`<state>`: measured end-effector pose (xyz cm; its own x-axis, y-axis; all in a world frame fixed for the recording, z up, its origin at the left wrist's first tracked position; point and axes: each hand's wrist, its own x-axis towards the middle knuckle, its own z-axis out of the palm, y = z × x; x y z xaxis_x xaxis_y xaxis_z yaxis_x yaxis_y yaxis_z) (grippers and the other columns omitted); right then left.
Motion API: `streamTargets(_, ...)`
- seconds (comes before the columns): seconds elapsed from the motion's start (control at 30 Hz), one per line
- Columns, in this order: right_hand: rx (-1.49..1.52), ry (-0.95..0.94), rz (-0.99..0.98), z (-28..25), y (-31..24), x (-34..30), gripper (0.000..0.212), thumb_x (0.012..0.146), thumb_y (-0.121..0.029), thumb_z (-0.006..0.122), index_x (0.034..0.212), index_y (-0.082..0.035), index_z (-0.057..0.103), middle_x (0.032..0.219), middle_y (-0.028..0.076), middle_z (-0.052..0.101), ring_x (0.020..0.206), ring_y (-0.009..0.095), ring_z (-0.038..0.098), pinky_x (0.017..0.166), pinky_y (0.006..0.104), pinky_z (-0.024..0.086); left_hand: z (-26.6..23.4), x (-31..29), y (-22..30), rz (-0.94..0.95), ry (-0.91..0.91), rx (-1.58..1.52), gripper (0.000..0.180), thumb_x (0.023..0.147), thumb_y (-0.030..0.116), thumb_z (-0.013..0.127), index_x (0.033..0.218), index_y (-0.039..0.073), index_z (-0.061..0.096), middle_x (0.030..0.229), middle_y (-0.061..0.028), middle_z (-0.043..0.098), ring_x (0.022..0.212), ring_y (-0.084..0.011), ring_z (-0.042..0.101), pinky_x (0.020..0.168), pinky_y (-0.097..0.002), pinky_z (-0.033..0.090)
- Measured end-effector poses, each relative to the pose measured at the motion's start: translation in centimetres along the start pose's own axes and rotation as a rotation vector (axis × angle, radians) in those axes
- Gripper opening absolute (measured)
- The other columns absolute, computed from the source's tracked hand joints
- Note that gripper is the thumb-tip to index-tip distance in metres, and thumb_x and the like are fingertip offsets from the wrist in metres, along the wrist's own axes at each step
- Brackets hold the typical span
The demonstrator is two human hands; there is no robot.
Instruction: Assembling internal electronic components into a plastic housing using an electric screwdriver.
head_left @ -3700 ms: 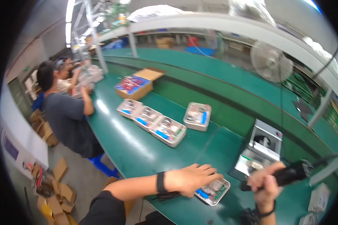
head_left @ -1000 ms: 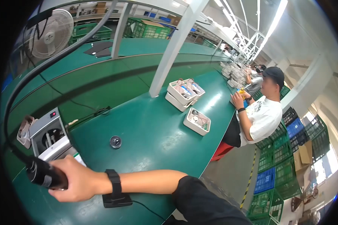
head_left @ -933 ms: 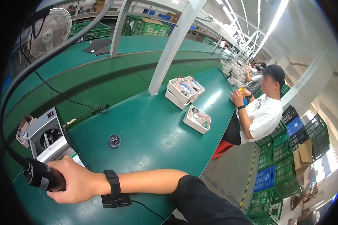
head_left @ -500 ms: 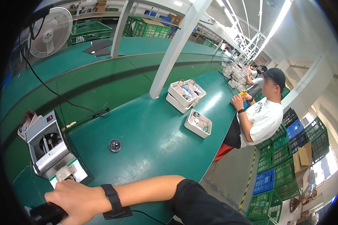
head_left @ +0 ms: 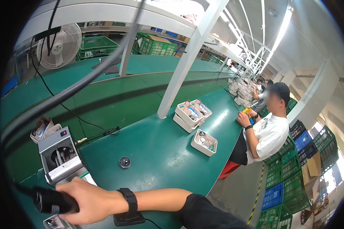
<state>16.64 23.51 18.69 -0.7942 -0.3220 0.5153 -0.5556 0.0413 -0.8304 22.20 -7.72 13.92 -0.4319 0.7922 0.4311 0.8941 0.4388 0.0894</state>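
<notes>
My right hand [head_left: 90,201] is closed around a black cylindrical tool [head_left: 55,200] that looks like an electric screwdriver, held level at the lower left. A thick black cable [head_left: 76,82] sweeps across the upper left, blurred and close. Just beyond the hand stands a grey screw feeder [head_left: 61,150] with a dark drum of small metal pieces. Under the tool, a pale part [head_left: 58,222] shows at the lower edge, partly hidden by the hand. A black round cap-like part [head_left: 125,162] lies on the bench to the right of the feeder. My left hand is out of view.
On the green bench [head_left: 160,143] sit several white trays [head_left: 204,142] with wired parts. A white post [head_left: 191,63] rises behind them. To the right a co-worker [head_left: 271,129] holds a yellow tool [head_left: 247,110]. Green and blue crates [head_left: 273,194] are stacked behind that person.
My right hand has lifted with the black tool, which now shows more fully. The thick cable has come into view across the upper left. The whole view has shifted slightly.
</notes>
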Motion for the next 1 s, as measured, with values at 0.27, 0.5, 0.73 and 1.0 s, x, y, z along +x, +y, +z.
streamTargets(0.27,0.325,0.209,0.036,-1.3,-1.0,0.9,0.026,0.078,-0.006,0.076,0.098,-0.001,0.060,0.072,-0.004,0.055,0.064,0.004,0.051,0.055,0.0245,0.040,0.9,5.2,4.6,-0.252,-0.368,-0.111,0.016,0.081,0.015,0.069,0.091,0.003,0.071,0.081,-0.0117,0.066,0.075,-0.0278,0.067,0.064,-0.0401,0.054)
streamTargets(0.5,0.220,0.289,-0.189,-5.5,-2.3,-0.6,0.026,0.091,-0.019,0.065,0.091,-0.007,0.042,0.061,0.004,0.049,0.047,0.015,0.048,0.049,0.0325,0.047,3.5,9.4,6.0,-0.133,-0.404,-0.160,0.009,0.076,0.010,0.064,0.082,0.005,0.067,0.086,-0.0080,0.065,0.079,-0.0226,0.068,0.058,-0.0322,0.056)
streamTargets(0.73,0.226,0.245,-0.197,-0.6,-1.5,1.2,0.028,0.093,-0.019,0.064,0.090,-0.006,0.039,0.060,0.004,0.046,0.046,0.014,0.044,0.046,0.0312,0.043,5.4,9.4,6.6,-0.159,-0.252,-0.221,0.008,0.074,0.009,0.065,0.081,0.004,0.066,0.083,-0.0072,0.063,0.083,-0.0227,0.067,0.060,-0.0348,0.055)
streamTargets(1.0,0.129,0.096,-0.090,0.3,-1.4,0.7,0.026,0.092,-0.016,0.064,0.089,-0.005,0.041,0.060,0.005,0.047,0.047,0.013,0.043,0.047,0.0303,0.043,6.2,8.4,6.1,-0.188,-0.198,-0.304,0.011,0.076,0.006,0.063,0.086,0.003,0.068,0.091,-0.0091,0.065,0.089,-0.0231,0.067,0.059,-0.0332,0.057)
